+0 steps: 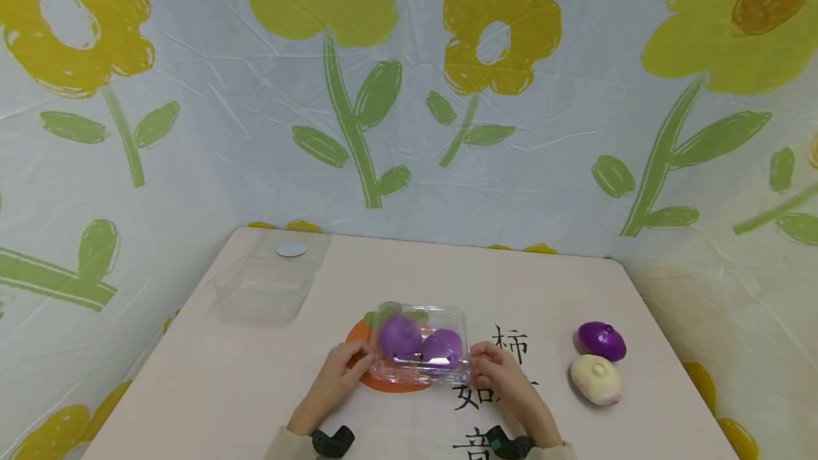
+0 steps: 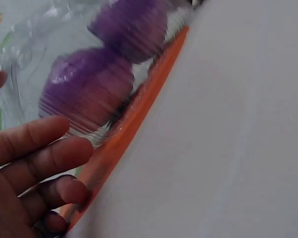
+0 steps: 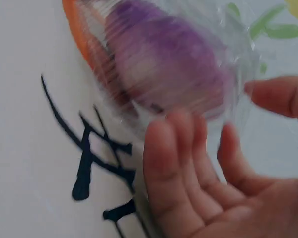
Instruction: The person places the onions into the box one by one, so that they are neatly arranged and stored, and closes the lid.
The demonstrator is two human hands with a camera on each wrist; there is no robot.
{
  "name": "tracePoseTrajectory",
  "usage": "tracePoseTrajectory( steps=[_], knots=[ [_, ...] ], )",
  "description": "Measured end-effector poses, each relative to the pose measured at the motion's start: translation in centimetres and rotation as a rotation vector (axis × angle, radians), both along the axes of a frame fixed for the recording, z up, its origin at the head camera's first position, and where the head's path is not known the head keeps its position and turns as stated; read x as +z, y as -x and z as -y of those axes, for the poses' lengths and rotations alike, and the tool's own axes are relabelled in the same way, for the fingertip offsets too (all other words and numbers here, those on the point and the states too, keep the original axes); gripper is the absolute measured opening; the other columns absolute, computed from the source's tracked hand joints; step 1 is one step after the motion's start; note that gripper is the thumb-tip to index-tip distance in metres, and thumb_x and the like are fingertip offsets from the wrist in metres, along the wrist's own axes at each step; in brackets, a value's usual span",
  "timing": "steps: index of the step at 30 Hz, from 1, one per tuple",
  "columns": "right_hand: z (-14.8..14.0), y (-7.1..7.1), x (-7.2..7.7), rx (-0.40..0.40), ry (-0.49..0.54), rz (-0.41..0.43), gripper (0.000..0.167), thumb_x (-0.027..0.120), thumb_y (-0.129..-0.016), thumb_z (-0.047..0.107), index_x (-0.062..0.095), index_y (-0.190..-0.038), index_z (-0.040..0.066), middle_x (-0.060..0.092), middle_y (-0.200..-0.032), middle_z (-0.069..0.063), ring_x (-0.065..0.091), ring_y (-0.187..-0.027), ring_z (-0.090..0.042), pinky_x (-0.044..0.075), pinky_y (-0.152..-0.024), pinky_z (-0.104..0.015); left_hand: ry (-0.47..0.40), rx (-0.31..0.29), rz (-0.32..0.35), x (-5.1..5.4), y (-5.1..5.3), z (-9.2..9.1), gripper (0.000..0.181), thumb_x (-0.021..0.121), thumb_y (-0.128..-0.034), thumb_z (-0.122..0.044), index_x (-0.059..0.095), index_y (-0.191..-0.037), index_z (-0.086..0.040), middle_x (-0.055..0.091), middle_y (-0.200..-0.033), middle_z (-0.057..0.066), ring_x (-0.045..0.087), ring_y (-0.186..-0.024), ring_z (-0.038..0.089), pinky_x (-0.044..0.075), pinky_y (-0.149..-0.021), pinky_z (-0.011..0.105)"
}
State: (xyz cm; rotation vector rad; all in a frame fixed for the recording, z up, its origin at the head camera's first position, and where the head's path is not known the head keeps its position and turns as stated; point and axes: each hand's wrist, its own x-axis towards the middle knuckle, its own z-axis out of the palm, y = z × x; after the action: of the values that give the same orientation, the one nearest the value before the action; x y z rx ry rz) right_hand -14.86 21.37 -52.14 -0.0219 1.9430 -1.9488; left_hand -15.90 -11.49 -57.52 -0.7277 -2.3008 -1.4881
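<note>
A clear plastic clamshell box [image 1: 419,377] sits on the table with its lid down. Inside are two round purple vegetables that fade to pale and look like turnips: one on the left [image 1: 400,336], one on the right [image 1: 443,349]. At the box's left end, my left hand [image 1: 340,373] holds the edge, thumb and fingertips on either side. My right hand [image 1: 505,378] holds the opposite end the same way. In the left wrist view the left hand [image 2: 39,168] has its lower fingers loosely bent. In the right wrist view the right thumb touches the plastic.
Another clear clamshell box [image 1: 263,289] stands with its lid up at the back left. On the right lie a purple turnip-like vegetable [image 1: 601,341] and a cream one [image 1: 596,379]. The table [image 1: 243,389] carries an orange fruit print and black characters. Flowered cloth [image 1: 549,162] surrounds it.
</note>
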Motion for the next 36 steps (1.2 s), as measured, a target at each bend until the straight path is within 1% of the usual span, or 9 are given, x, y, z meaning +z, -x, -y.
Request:
tracePoseTrajectory(
  steps=[4, 7, 11, 17, 22, 25, 28, 32, 36],
  knots=[
    [-0.6, 0.1, -0.6, 0.122, 0.104, 0.045, 0.014, 0.049, -0.099, 0.013, 0.057, -0.098, 0.002, 0.064, -0.083, -0.003, 0.063, -0.072, -0.014, 0.056, -0.070, -0.027, -0.010, -0.028, 0.076, 0.1, 0.0, 0.0, 0.032, 0.062, -0.0913, 0.000, 0.054, -0.066, -0.017, 0.047, -0.057, -0.009, 0.041, -0.058, -0.002, 0.036, -0.057, 0.020],
    [-0.8, 0.1, -1.1, 0.167, 0.150, 0.023, 0.015, 0.047, -0.100, 0.011, 0.060, -0.094, 0.005, 0.066, -0.081, -0.002, 0.065, -0.071, -0.013, 0.056, -0.070, -0.027, -0.042, -0.065, 0.103, 0.2, 0.1, -0.1, 0.034, 0.058, -0.0938, 0.005, 0.055, -0.063, -0.010, 0.051, -0.050, 0.003, 0.046, -0.048, 0.006, 0.038, -0.052, 0.021],
    [-0.8, 0.1, -1.5, 0.188, 0.187, -0.018, 0.017, 0.045, -0.101, 0.009, 0.059, -0.092, 0.006, 0.066, -0.082, -0.003, 0.066, -0.072, -0.013, 0.057, -0.071, -0.028, -0.075, -0.121, 0.120, 0.1, 0.2, 0.0, 0.036, 0.055, -0.0958, 0.006, 0.058, -0.064, -0.009, 0.056, -0.051, 0.006, 0.054, -0.046, 0.015, 0.042, -0.052, 0.022],
    [-0.9, -0.1, -1.6, 0.205, 0.221, -0.049, 0.014, 0.048, -0.102, 0.010, 0.058, -0.094, 0.006, 0.067, -0.093, -0.006, 0.069, -0.083, -0.018, 0.058, -0.081, -0.033, -0.056, -0.143, 0.077, 0.0, 0.4, 0.3, 0.037, 0.057, -0.0932, 0.002, 0.057, -0.062, -0.017, 0.056, -0.059, -0.006, 0.049, -0.058, 0.000, 0.041, -0.058, 0.019],
    [-0.8, 0.0, -2.0, 0.206, 0.226, -0.082, 0.009, 0.052, -0.101, 0.007, 0.059, -0.095, 0.006, 0.064, -0.098, -0.005, 0.068, -0.091, -0.020, 0.057, -0.086, -0.038, -0.049, -0.171, 0.045, 0.1, 0.4, 0.5, 0.030, 0.059, -0.0850, 0.007, 0.060, -0.066, -0.016, 0.058, -0.062, -0.004, 0.047, -0.062, -0.003, 0.041, -0.059, 0.020],
    [-0.8, 0.0, -2.3, 0.202, 0.202, -0.081, 0.011, 0.052, -0.099, 0.006, 0.061, -0.093, 0.008, 0.067, -0.098, -0.004, 0.068, -0.090, -0.020, 0.057, -0.086, -0.038, -0.047, -0.198, 0.067, 0.7, 0.2, 0.5, 0.029, 0.057, -0.0841, 0.011, 0.060, -0.066, -0.011, 0.059, -0.061, 0.002, 0.046, -0.062, -0.004, 0.040, -0.058, 0.017],
    [-0.8, 0.0, -2.4, 0.211, 0.174, -0.082, 0.016, 0.051, -0.099, 0.006, 0.064, -0.089, 0.008, 0.070, -0.094, -0.004, 0.070, -0.087, -0.019, 0.057, -0.086, -0.036, -0.057, -0.250, 0.095, 2.0, -0.2, 0.5, 0.027, 0.054, -0.0847, 0.013, 0.060, -0.066, -0.006, 0.060, -0.062, 0.008, 0.049, -0.062, -0.001, 0.042, -0.057, 0.016],
    [-0.7, -0.1, -2.3, 0.224, 0.158, -0.103, 0.021, 0.050, -0.098, 0.006, 0.068, -0.090, 0.000, 0.072, -0.090, -0.004, 0.070, -0.083, -0.016, 0.057, -0.084, -0.032, -0.061, -0.297, 0.143, 3.0, -0.5, 0.6, 0.026, 0.054, -0.0871, 0.011, 0.063, -0.068, -0.004, 0.062, -0.066, 0.009, 0.054, -0.064, 0.004, 0.044, -0.060, 0.020],
    [-0.6, -0.1, -2.2, 0.227, 0.164, -0.123, 0.027, 0.049, -0.099, 0.004, 0.062, -0.093, -0.019, 0.073, -0.088, -0.003, 0.070, -0.081, -0.014, 0.057, -0.082, -0.030, -0.080, -0.333, 0.174, 1.6, 0.1, 1.0, 0.026, 0.054, -0.0887, 0.007, 0.065, -0.071, -0.008, 0.064, -0.068, 0.006, 0.054, -0.066, 0.003, 0.045, -0.062, 0.023]
  ],
)
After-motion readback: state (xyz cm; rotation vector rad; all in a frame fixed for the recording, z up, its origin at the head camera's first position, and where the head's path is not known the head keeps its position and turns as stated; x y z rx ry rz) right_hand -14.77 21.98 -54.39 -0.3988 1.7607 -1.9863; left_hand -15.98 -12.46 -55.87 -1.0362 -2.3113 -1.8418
